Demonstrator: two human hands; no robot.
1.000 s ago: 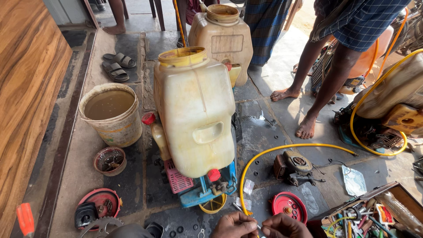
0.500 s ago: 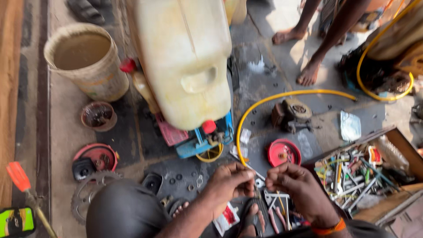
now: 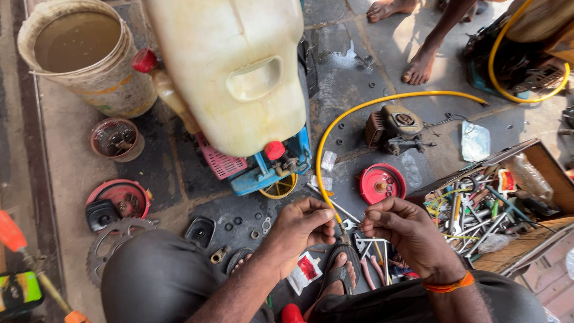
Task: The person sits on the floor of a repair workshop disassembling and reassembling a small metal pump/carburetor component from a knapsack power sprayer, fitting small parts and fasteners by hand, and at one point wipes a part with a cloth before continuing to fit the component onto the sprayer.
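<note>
Hose (image 3: pixel 335 128), yellow, has its near end pinched between both hands, low in the middle of the view, just above the person's sandalled foot (image 3: pixel 339 272). Left hand (image 3: pixel 302 230) curls its fingers tight round the hose tip from one side; right hand (image 3: pixel 406 233) meets it from the other, fingertips closed on the same spot, an orange band at its wrist. Whatever small part sits between the fingertips is too small to tell. From the hands the hose loops up and away across the floor toward the top right.

Just beside the right hand lies a red disc (image 3: pixel 382 183), and beyond that a small motor (image 3: pixel 394 127). Further right, a wooden box (image 3: pixel 508 203) is crammed with tools. Under the hands, pliers (image 3: pixel 371 272) and a small red-and-white packet (image 3: pixel 305 270) lie on the ground.

Up the middle stands a big cream tank (image 3: pixel 239 66) on a blue base (image 3: pixel 269 170). To its left, a bucket (image 3: pixel 84 57) of murky water, a small bowl (image 3: pixel 116 139), a red lid (image 3: pixel 119 197) and a sprocket (image 3: pixel 113 245). Another person's bare feet (image 3: pixel 418 66) stand at top right, well apart from the hands.
</note>
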